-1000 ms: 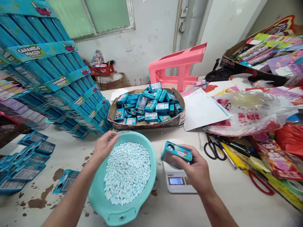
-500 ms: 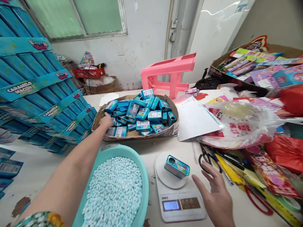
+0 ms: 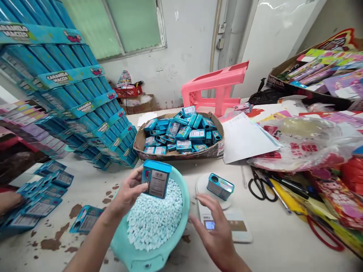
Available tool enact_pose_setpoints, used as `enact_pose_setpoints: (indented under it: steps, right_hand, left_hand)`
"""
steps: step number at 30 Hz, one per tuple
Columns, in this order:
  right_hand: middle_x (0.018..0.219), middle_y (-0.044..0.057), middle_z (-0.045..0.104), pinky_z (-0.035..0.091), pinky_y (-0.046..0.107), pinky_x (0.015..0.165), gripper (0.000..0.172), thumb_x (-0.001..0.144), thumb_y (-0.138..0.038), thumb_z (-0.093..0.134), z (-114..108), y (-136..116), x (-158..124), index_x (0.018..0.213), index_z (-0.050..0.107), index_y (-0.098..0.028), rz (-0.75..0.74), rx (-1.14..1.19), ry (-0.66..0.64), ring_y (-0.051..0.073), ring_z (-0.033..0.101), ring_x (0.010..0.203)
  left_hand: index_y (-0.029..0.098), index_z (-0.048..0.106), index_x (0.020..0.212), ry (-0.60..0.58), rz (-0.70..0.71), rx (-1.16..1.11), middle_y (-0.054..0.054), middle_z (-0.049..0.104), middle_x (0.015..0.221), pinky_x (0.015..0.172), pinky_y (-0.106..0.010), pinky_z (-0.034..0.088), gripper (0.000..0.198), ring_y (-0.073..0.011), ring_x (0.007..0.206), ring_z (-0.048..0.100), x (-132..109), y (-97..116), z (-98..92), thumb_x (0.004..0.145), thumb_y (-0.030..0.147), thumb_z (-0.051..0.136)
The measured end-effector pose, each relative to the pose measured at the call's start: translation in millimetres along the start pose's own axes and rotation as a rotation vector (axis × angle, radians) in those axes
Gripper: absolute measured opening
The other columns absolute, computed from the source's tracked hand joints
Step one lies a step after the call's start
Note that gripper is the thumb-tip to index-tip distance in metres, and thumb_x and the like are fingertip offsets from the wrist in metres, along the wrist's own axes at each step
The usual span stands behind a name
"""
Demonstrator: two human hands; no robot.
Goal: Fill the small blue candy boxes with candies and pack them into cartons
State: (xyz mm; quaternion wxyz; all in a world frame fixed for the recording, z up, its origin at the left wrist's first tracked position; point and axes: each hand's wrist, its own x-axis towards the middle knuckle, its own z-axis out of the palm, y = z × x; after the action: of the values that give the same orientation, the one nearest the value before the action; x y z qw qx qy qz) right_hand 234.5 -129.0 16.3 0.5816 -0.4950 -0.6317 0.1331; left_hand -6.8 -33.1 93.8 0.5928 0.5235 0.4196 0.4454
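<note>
My left hand [image 3: 132, 187] grips a blue candy tin [image 3: 157, 180] by its side, holding it over the turquoise basin [image 3: 185, 189]. Small pale blue candies [image 3: 153, 219] fill much of that basin. My right hand [image 3: 213, 226] has its fingers apart and holds nothing; it hovers by the basin's right rim, partly in front of the white digital scale [image 3: 244, 230]. On the scale's round plate lies another blue tin [image 3: 220, 186] with a dark round hole in one end. Behind the basin, a cardboard tray [image 3: 181, 156] holds many blue tins in a loose heap.
Stacked display boxes of blue tins [image 3: 85, 107] tower at the left. A co-worker's hand [image 3: 10, 202] touches tins at the left edge. One tin [image 3: 86, 219] lies left of the basin. Scissors [image 3: 262, 189], a plastic bag [image 3: 306, 143] and a pink stool [image 3: 215, 88] are around.
My left hand has come back from the cardboard tray with a tin, now above the basin. My right hand has moved left, across the scale's front. The view has turned left.
</note>
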Motion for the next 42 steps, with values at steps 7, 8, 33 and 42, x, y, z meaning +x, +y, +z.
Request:
enact_pose_setpoints:
  steps: [7,8,33,42]
  right_hand:
    - [0.141,0.014,0.032,0.039,0.053,0.101,0.072,0.076,-0.016,0.068,1.8,-15.8,-15.7,0.137,0.032,-0.025,-0.208,-0.128,-0.159,0.032,0.032,0.131]
    - [0.143,0.014,0.029,0.037,0.055,0.102,0.069,0.077,-0.013,0.066,0.8,-14.2,-16.2,0.137,0.034,-0.026,-0.235,-0.178,-0.187,0.033,0.029,0.133]
    - [0.077,-0.005,0.062,0.047,0.022,0.063,0.039,0.057,-0.028,0.080,-20.6,-30.2,-47.3,0.089,0.059,-0.020,0.824,0.623,-0.707,0.014,0.058,0.071]
    - [0.084,-0.002,0.063,0.048,0.027,0.070,0.045,0.056,-0.041,0.080,32.4,-46.2,-40.7,0.090,0.058,-0.021,0.744,0.518,-0.596,0.017,0.057,0.078]
  left_hand:
    - [0.025,0.044,0.129,0.130,-0.400,-0.077,-0.006,0.061,0.092,0.039,-0.022,0.047,0.059,-0.0134,0.061,0.056,-38.0,-26.1,42.9,0.075,0.035,0.066]
    - [0.024,0.044,0.129,0.103,-0.423,-0.082,-0.006,0.061,0.092,0.038,-0.021,0.046,0.058,-0.0133,0.060,0.056,-39.9,-29.4,46.9,0.075,0.035,0.065]
    - [0.020,0.064,0.099,0.077,0.003,0.981,-0.010,0.059,0.103,0.095,-0.040,0.034,0.040,-0.0301,0.106,0.047,38.5,-80.2,-0.9,0.071,0.048,0.061]
    - [0.021,0.061,0.096,-0.373,0.048,1.280,-0.009,0.053,0.099,0.088,-0.041,0.036,0.032,-0.0264,0.095,0.047,23.7,-142.6,42.7,0.086,0.042,0.039]
